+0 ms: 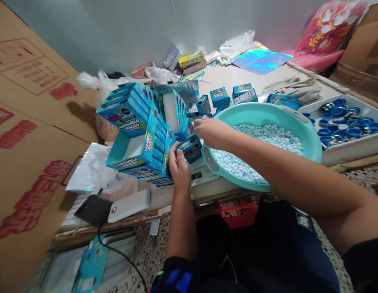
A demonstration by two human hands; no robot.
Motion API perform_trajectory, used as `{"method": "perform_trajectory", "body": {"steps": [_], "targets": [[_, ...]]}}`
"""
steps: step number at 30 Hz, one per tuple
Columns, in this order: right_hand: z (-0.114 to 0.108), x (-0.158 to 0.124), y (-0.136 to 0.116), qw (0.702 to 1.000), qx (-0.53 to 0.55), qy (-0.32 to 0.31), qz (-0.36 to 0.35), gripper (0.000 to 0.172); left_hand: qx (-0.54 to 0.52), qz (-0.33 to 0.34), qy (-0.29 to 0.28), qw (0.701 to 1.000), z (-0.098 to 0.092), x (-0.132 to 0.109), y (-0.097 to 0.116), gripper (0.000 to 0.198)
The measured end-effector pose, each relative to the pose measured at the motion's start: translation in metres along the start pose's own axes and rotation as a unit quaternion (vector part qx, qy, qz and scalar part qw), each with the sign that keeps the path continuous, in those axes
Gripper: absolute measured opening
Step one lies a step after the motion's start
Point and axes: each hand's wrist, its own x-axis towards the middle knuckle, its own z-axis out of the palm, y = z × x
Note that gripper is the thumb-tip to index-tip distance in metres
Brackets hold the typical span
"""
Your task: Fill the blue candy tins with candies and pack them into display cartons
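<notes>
My left hand (179, 167) is upright against the right side of the stacked blue candy display boxes (137, 136); its visible fingers are extended. Just beyond its fingertips sits a small blue candy box (191, 148) on the tabletop scale (203, 175). My right hand (209, 129) is above the left rim of a turquoise basin (311, 140), with fingers bunched over the small boxes; what they pinch is hidden. Light blue and white candies (237, 167) fill the basin's bottom. Another small blue box (185, 128) leans beside the display boxes.
A white tray (353, 142) of blue-rimmed pieces stands on the right. More small boxes (219, 97) lie behind the basin, near grey gloves (294, 89). A white power bank (129, 205) and a black phone-like object (93, 209) lie near the front edge. A large carton (30, 134) rises on the left.
</notes>
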Motion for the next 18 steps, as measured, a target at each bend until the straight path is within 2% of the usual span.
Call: {"method": "perform_trajectory", "body": {"steps": [3,7,13,18], "targets": [[-0.006,-0.003,0.006,0.995,-0.044,-0.028,0.08,0.036,-0.021,-0.032,0.025,0.999,0.001,0.001,0.0,0.073],[-0.011,-0.005,0.01,0.986,-0.028,-0.064,0.151,0.036,-0.039,-0.044,0.027,0.998,0.002,0.002,-0.001,0.079],[-0.015,-0.008,0.006,0.985,-0.017,-0.056,0.162,0.037,-0.061,-0.057,0.028,0.996,0.003,0.003,-0.003,0.087],[-0.021,-0.006,0.003,0.981,-0.041,-0.09,0.168,0.033,-0.073,-0.055,0.032,0.995,0.004,0.002,-0.002,0.095]]}}
